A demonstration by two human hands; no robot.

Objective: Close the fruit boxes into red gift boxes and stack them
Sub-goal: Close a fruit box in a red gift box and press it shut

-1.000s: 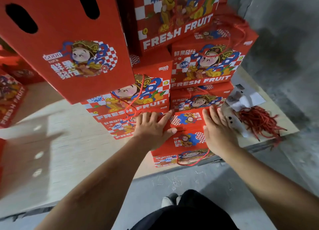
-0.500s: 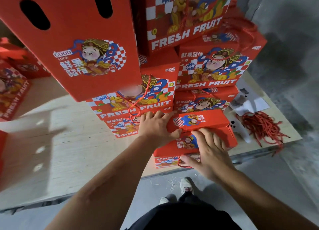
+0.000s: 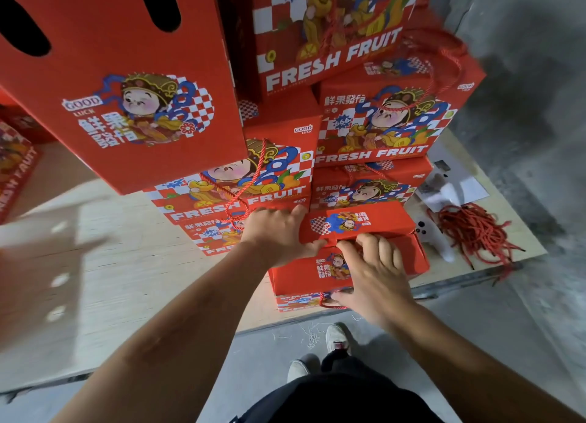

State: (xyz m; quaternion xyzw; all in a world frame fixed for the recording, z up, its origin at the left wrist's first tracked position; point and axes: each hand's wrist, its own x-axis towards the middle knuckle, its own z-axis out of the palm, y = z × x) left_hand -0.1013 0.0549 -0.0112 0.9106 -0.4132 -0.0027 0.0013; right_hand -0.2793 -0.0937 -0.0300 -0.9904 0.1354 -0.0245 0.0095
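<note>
Left hand (image 3: 279, 232) flat on red gift box (image 3: 355, 251), right hand (image 3: 371, 270) pinching its cord; plywood platform (image 3: 126, 264), grey concrete floor (image 3: 523, 311)

We see the red printed cardboard gift box (image 3: 358, 251) at the pale wooden worktop (image 3: 133, 264) edge — stacked red boxes (image 3: 377, 124) behind, red cord pile (image 3: 472, 232) right.

A pale plywood platform (image 3: 133, 283) sits on the grey concrete floor (image 3: 523, 327). Red gift boxes (image 3: 374, 130) are stacked on it (several layers high), with a heap of red cords (image 3: 472, 232) and white paper sheets (image 3: 456, 187) lying beside them.
</note>
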